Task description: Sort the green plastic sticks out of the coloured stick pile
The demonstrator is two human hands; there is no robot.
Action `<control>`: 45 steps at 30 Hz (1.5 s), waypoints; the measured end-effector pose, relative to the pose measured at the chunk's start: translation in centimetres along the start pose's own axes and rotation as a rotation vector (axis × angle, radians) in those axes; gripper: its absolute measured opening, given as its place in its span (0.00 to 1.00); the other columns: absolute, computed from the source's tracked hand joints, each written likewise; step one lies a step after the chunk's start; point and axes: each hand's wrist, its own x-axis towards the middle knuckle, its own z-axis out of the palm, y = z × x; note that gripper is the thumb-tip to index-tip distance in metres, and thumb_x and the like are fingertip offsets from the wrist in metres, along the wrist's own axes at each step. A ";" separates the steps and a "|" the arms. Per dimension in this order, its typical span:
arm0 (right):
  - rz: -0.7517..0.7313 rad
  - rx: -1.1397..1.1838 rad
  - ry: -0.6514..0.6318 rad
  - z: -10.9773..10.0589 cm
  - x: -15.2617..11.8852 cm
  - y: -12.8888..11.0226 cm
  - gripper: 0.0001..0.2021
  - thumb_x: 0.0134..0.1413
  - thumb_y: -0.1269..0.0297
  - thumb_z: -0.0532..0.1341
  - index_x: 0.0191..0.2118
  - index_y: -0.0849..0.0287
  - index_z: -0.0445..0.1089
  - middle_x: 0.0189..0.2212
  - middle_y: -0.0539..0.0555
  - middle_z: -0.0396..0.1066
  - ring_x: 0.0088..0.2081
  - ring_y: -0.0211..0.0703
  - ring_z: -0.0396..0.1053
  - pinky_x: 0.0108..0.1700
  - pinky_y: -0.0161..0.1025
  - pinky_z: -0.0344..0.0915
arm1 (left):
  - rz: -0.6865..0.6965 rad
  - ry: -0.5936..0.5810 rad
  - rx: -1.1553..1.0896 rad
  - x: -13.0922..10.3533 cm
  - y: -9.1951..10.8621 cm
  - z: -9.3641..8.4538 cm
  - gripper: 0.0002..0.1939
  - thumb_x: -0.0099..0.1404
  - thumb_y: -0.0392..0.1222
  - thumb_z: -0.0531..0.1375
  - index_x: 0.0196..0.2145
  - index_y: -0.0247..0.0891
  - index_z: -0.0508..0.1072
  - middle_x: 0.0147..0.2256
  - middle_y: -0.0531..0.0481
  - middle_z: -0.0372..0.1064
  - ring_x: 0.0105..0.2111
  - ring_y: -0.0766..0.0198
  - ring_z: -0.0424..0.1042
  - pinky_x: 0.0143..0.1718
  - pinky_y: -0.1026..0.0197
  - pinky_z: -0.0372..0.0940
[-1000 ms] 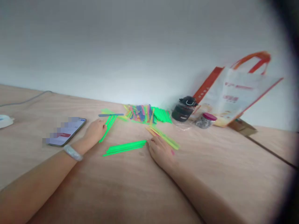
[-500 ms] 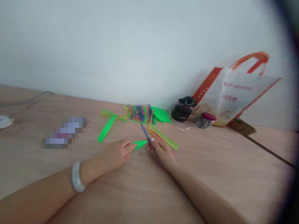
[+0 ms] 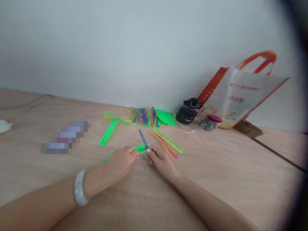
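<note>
My left hand (image 3: pixel 124 160), with a pale bangle on the wrist, is closed on several bright green sticks (image 3: pixel 141 148), flat like craft sticks. Between the thumb and fingers of my right hand (image 3: pixel 160 158) is a blue craft stick (image 3: pixel 143 138), tilted up and to the left. The two hands nearly meet at the green sticks. Just beyond my right hand lie loose orange, pink and yellow-green sticks (image 3: pixel 168 142). A few green sticks (image 3: pixel 109 132) rest side by side to the left. At the back, a pile of multicoloured sticks (image 3: pixel 144 116) adjoins a green pile (image 3: pixel 166 117).
A black bottle (image 3: pixel 189 110), a jar with a magenta lid (image 3: pixel 211 122) and a white bag with orange handles (image 3: pixel 243 93) stand at the right by the wall. A blurred-out flat object (image 3: pixel 67 136) lies on the left of the wooden table (image 3: pixel 231 173), near a cable (image 3: pixel 26 104).
My right hand has moved left with the blue stick, away from the loose coloured sticks, which now show more fully. My left hand keeps the green sticks; a green end shows behind its wrist.
</note>
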 end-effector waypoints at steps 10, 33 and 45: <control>-0.059 0.001 -0.033 -0.8 0.0 -0.2 0.17 0.56 0.51 0.54 0.25 0.58 0.66 0.20 0.48 0.64 0.22 0.34 0.59 0.25 0.32 0.56 | -0.252 -0.039 -0.528 0.3 0.3 -1.1 0.13 0.66 0.42 0.50 0.36 0.38 0.73 0.34 0.50 0.73 0.33 0.63 0.70 0.35 0.63 0.63; -0.108 -1.259 0.147 -4.3 2.5 4.1 0.16 0.62 0.65 0.48 0.43 0.58 0.73 0.37 0.60 0.67 0.40 0.46 0.64 0.40 0.39 0.60 | -0.051 0.003 -0.042 0.5 -3.4 2.5 0.16 0.66 0.32 0.49 0.49 0.37 0.68 0.49 0.43 0.66 0.48 0.57 0.65 0.50 0.51 0.63; -0.061 -1.280 0.186 -5.0 3.2 4.8 0.16 0.62 0.63 0.48 0.42 0.57 0.73 0.37 0.59 0.67 0.41 0.46 0.63 0.41 0.39 0.58 | -0.058 0.030 -0.008 0.7 -3.4 1.9 0.15 0.66 0.37 0.52 0.50 0.35 0.67 0.50 0.43 0.65 0.48 0.56 0.65 0.51 0.53 0.62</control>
